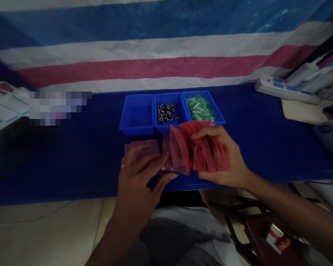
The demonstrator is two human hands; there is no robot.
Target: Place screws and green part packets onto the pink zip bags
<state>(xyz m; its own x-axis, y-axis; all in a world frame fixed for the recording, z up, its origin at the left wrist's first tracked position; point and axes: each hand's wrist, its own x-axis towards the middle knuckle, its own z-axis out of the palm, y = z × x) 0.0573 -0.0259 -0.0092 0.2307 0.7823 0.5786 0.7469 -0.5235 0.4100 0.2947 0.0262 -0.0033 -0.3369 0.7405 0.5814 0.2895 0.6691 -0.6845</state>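
My right hand (224, 159) is wrapped round a thick bunch of red plastic bags (211, 153), whose left part fans out towards my other hand. My left hand (141, 173), with a ring on one finger, is spread over pinkish bags (147, 146) lying on the blue table (72, 159); its thumb and fingers are apart, near the left edge of the bunch. Behind the hands stand three blue trays side by side: an empty left one (137, 127), a middle one with small dark metal parts (166, 112), and a right one with green bags and white pieces (198, 108).
At the back right lie a white power strip (277, 88) and a pale flat pad (303, 111). A dark object (13, 144) is at the far left. Striped sheeting (144, 70) hangs behind the table. A stool (269, 236) with a small box is below right.
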